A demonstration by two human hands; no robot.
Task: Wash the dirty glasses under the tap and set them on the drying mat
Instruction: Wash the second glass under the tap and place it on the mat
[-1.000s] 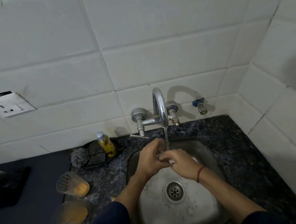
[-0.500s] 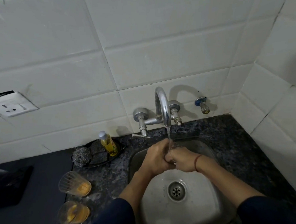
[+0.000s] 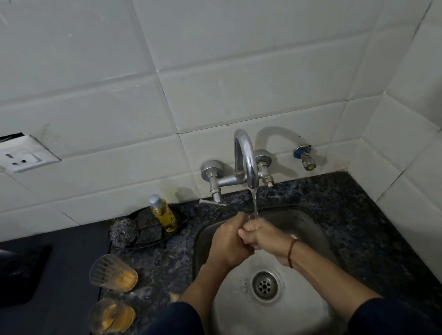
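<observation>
Both hands meet under the tap [image 3: 248,160], with water [image 3: 255,204] running onto them above the sink [image 3: 311,229]. The left hand [image 3: 228,244] curls its fingers over the right hand [image 3: 266,235], whose own fingers [image 3: 246,237] are balled tight. Whether that clasp holds anything, I cannot tell. On the surface [image 3: 158,261] left of the sink stand the far glass [image 3: 114,273] and the near glass [image 3: 111,315], close together, orange dregs in both.

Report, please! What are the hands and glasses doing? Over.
Left hand and right hand pressed together under tap stream, contents hidden. Far glass and near glass dirty on counter left of sink. Nothing blocking.
</observation>
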